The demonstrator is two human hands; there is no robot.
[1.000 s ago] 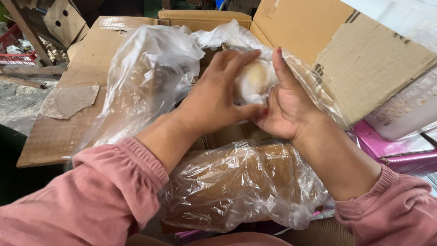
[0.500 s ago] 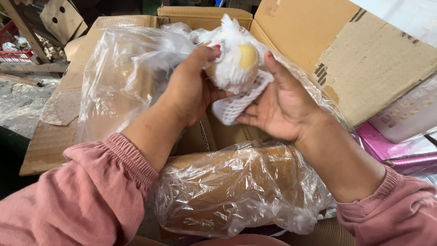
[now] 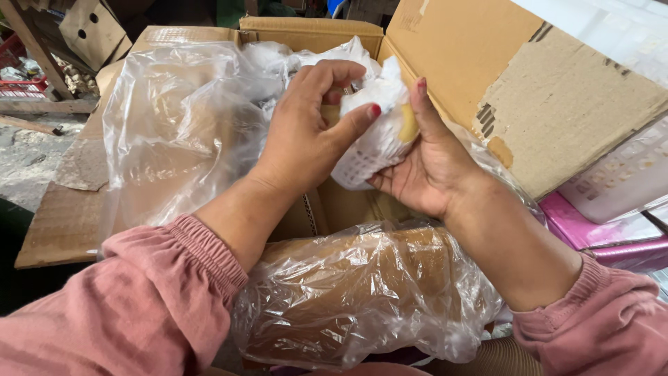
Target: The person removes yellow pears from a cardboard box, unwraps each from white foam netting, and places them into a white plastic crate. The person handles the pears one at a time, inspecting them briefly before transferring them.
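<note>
A round yellow fruit (image 3: pixel 408 125) in a white foam net sleeve and white wrapping (image 3: pixel 369 143) sits between both hands, above an open cardboard box (image 3: pixel 459 49). My left hand (image 3: pixel 306 132) grips it from the left, thumb pressed on the wrapping and fingers curled over the top. My right hand (image 3: pixel 431 163) cradles it from below and behind, fingers upright against the fruit. Only a small patch of yellow skin shows; the remainder is covered.
Clear plastic liner (image 3: pixel 181 118) billows out of the box on the left and drapes over its near wall (image 3: pixel 369 292). Pink boxes (image 3: pixel 598 237) lie at right. Another cardboard box (image 3: pixel 90 28) and wooden scraps sit far left on the ground.
The hands lifted the wrapped fruit up out of the box. The left hand has shifted over its top and the white wrapping now covers more of the fruit.
</note>
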